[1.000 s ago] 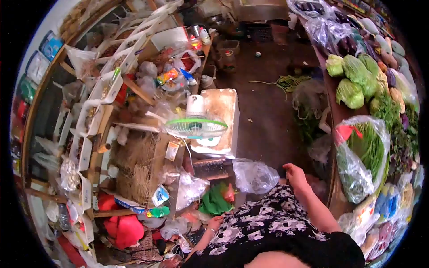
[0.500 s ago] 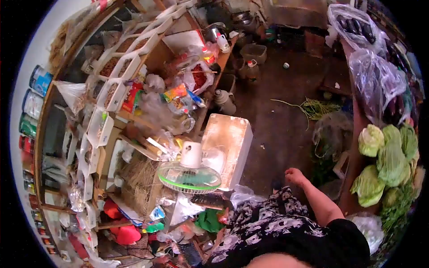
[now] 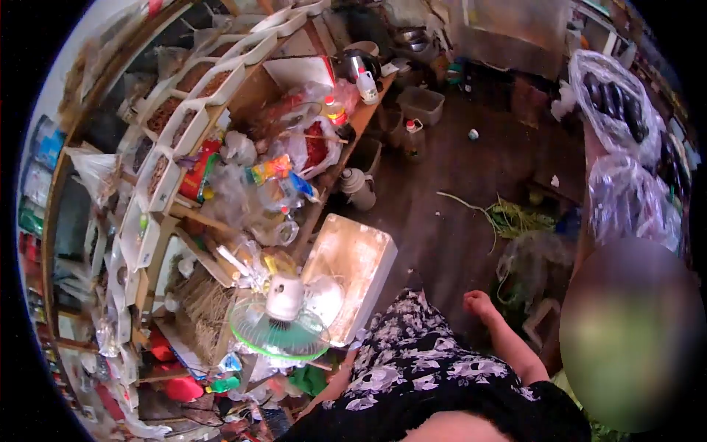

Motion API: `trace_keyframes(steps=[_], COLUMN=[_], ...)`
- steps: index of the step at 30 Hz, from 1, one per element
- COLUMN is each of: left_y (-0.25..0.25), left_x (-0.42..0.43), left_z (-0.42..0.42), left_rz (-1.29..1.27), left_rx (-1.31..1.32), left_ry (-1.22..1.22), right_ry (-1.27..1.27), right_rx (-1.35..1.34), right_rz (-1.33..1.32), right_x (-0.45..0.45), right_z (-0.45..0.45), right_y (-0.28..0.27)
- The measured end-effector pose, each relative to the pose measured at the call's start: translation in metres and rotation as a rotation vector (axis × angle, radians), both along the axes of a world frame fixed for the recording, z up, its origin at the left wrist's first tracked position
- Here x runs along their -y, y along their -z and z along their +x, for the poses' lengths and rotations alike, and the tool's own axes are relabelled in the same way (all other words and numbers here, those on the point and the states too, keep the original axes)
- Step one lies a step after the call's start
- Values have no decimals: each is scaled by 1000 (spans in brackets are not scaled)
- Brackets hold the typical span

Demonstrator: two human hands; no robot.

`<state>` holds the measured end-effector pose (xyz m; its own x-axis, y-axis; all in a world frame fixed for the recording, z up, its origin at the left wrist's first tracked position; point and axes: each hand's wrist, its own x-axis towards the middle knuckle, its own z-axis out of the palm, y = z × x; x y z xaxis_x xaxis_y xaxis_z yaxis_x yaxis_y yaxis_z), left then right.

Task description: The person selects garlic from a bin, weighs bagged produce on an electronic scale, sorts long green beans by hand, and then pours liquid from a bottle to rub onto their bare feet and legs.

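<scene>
My right hand (image 3: 480,304) hangs over the dark floor in front of the flowered clothing (image 3: 420,353), its fingers curled in with nothing visible in them. Closest to it are a crumpled clear plastic bag (image 3: 534,258) and a pale frame-like piece (image 3: 541,322). On the left, only my left forearm (image 3: 333,388) shows. That hand is hidden near the lower end of a pale, worn box (image 3: 346,272). A white fan with a green rim (image 3: 280,342) stands beside the box.
A cluttered shelf with white trays (image 3: 156,177), bottles and bags fills the left. A thermos (image 3: 358,188) stands by it. Green stalks (image 3: 519,219) lie on the floor. Bagged eggplants (image 3: 615,103) sit at right, above a blurred patch (image 3: 633,335) over the lower right.
The view has shifted, and the fan and box sit lower and further left. My left forearm has come into sight. The cabbages at right are now behind a blurred patch.
</scene>
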<state>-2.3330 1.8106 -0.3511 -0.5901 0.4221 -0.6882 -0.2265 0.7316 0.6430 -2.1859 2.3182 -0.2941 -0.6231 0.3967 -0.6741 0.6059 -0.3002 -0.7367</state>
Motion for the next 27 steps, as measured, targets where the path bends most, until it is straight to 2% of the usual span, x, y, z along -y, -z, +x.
trace_keyframes(steps=[1,3,4,5,8,9,11,14,15,16,18,19,20,21,23,24,25,26,27], left_y=[9,22,34,40,50,56,56,54,52,52,58,64,62,60,58,54,54,20,-39], left_x=[-13,-44,-59,-76,-125,-138,-163,-192,-199,-208,-229,-243,-252,-258,-275,-298,-298,-311,-338], left_z=[-10,-33,-46,-60,-106,-117,-142,-174,-182,-183,-192,-185,-180,-174,-157,-142,-122,-111,-120], left_rz=[0,3,2,2,8,11,32,88,80,74,73,262,264,115,-214,577,241,-100,-39], left_rx=[-13,-40,-55,-71,-120,-133,-173,-207,-90,-87,-108,-123,-128,-224,-395,-106,-224,-292,48], left_ry=[22,56,72,79,79,82,76,2,-147,-166,-232,-513,-555,-496,-401,-933,-858,-772,-1127], right_ry=[23,126,127,124,-236,-267,-489,-84,-163,-247,-189,-220,-336,-458,-562,-619,-646,-672,-733], right_rx=[-1,59,29,-2,-121,-104,145,111,107,102,37,33,-6,-57,-98,-123,-356,-597,-532], right_rz=[4,-59,-85,-113,343,340,489,164,197,236,250,253,452,649,728,806,840,842,839], right_x=[-13,-41,-62,-81,-156,-180,-207,-233,-253,-276,-280,-286,-293,-300,-319,-325,-348,-363,-349], right_z=[-4,-27,-35,-35,-38,-49,-98,-216,-239,-262,-328,-359,-388,-420,-494,-532,-572,-617,-650], right_y=[14,-6,15,55,168,162,134,11,38,65,2,-12,-21,-30,-74,-85,-79,-72,-140])
